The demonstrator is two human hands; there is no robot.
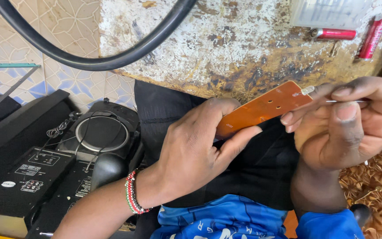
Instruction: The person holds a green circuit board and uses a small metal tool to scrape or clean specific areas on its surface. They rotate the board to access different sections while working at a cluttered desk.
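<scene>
A thin orange circuit board (261,108) with a few small holes is held slantwise over the person's lap, just near of the edge of a worn, paint-flaked workbench (226,48). The left hand (195,150) pinches the board's lower left end between thumb and curled fingers; a red, white and green beaded bracelet (132,192) circles that wrist. The right hand (345,124) meets the board's upper right end, its fingers pressed together around a small clear component (305,91) with thin wire legs, which touches the board's top corner. Dark cloth lies across the lap beneath the board, with blue printed fabric (217,219) nearer still. On the far right of the bench lie two red cylinders (332,33) beside a clear plastic case (328,12). A black rubber loop (89,57) curves over the bench's left end. On the floor to the left sits a black speaker unit (102,132) with tangled wires.
</scene>
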